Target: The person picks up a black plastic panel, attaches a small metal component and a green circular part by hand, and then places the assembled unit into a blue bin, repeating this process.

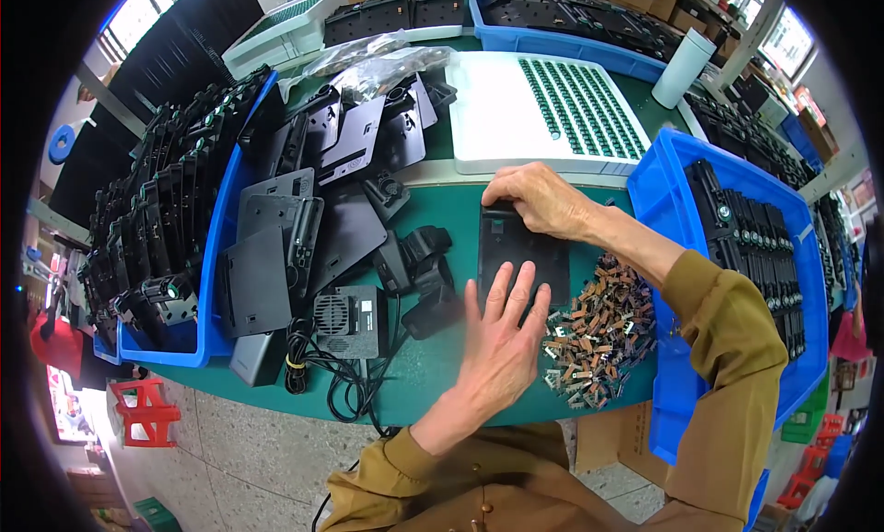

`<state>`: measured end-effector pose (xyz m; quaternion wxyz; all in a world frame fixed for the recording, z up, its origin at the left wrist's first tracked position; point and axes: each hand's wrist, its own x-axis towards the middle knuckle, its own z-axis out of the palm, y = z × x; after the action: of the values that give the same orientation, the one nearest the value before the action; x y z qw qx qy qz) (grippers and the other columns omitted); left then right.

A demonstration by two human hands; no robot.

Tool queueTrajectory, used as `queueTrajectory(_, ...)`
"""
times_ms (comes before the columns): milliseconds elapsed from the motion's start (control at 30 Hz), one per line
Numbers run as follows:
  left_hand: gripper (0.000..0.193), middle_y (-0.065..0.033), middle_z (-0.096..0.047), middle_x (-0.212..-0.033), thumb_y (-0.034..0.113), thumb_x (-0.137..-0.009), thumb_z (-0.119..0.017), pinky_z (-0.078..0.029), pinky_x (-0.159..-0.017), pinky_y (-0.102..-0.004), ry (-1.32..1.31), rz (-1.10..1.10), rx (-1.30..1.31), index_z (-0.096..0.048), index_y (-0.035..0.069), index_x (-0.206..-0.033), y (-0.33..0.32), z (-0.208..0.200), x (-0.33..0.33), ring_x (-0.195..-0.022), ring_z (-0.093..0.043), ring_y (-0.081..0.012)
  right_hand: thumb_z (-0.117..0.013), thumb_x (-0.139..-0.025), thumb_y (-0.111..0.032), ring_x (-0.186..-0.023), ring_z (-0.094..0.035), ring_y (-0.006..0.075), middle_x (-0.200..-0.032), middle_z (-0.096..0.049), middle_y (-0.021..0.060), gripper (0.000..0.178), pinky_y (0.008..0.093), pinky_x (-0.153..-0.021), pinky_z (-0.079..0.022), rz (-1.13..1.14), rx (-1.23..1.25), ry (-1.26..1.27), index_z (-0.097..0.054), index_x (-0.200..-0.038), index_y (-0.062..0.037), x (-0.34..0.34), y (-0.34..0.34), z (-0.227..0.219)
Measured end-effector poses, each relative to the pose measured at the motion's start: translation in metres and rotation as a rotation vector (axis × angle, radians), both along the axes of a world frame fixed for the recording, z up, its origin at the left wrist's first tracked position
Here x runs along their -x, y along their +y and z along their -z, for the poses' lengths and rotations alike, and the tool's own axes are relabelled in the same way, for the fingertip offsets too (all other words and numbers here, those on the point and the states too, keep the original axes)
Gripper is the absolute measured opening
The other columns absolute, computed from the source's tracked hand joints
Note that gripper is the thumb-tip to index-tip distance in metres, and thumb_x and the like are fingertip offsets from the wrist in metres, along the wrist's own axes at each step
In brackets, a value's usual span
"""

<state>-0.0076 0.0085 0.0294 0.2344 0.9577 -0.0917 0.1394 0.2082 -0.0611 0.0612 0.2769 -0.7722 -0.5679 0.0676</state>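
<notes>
Left hand (500, 340) lies spread at lower edge, right hand (545, 202) curls at upper edge of a black panel (522, 249), centre frame; pinch unconfirmed. Panel probably light, stiff; best held by edges.
</notes>
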Motion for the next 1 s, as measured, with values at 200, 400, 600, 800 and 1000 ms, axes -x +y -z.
queueTrajectory(200, 0.048, -0.0182, -0.036, -0.148, 0.010, -0.086, -0.058, -0.024, -0.108, -0.0609, 0.011, -0.042, -0.063, -0.050, 0.003, -0.133, -0.003, 0.002, -0.003, -0.138, -0.032, -0.0367, -0.054, -0.072, 0.012, -0.086, -0.066, 0.0313, -0.091, -0.068, 0.0157, 0.031, 0.0362, -0.079, -0.053, 0.031, -0.076, -0.140, -0.066, -0.099, 0.0010, -0.017, -0.001, -0.016)
queueTrajectory(400, 0.050, -0.0195, -0.037, -0.148, 0.010, -0.086, -0.057, -0.023, -0.109, -0.0574, -0.003, -0.079, -0.074, -0.049, -0.001, -0.134, -0.007, -0.001, -0.006, -0.137, -0.034, -0.0356, -0.059, -0.075, 0.002, -0.086, -0.067, 0.0349, -0.089, -0.069, 0.0179, 0.014, 0.0453, -0.074, -0.053, 0.649, 0.079, -0.337, -0.070, -0.083, -0.0033, -0.085, -0.031, -0.023)
queueTrajectory(600, 0.053, -0.0210, -0.038, -0.147, 0.009, -0.083, -0.057, -0.024, -0.108, -0.0549, 0.015, -0.086, -0.098, -0.048, -0.003, -0.134, -0.005, -0.004, -0.006, -0.136, -0.035, -0.0352, -0.062, -0.071, 0.002, -0.087, -0.067, 0.0354, -0.090, -0.069, 0.0164, 0.015, 0.0468, -0.073, -0.053, 0.705, 0.197, -0.267, -0.070, -0.081, -0.0045, -0.093, -0.034, -0.011)
queueTrajectory(800, 0.058, -0.0219, -0.038, -0.147, 0.007, -0.079, -0.058, -0.024, -0.108, -0.0541, 0.046, -0.079, -0.147, -0.047, -0.003, -0.135, -0.005, -0.010, -0.007, -0.135, -0.035, -0.0358, -0.063, -0.070, -0.001, -0.088, -0.067, 0.0338, -0.092, -0.070, 0.0147, 0.018, 0.0459, -0.073, -0.053, 0.756, 0.170, -0.196, -0.071, -0.085, -0.0064, -0.093, -0.029, -0.009)
queueTrajectory(1000, 0.056, -0.0204, -0.040, -0.146, 0.008, -0.080, -0.059, -0.027, -0.104, -0.0517, 0.008, -0.055, -0.174, -0.048, -0.001, -0.135, 0.001, -0.002, -0.015, -0.132, -0.039, -0.0345, -0.068, -0.073, -0.007, -0.087, -0.066, 0.0324, -0.090, -0.068, 0.0125, 0.010, 0.0464, -0.072, -0.052, 0.753, 0.141, -0.254, -0.069, -0.083, -0.0070, -0.087, -0.024, -0.007)
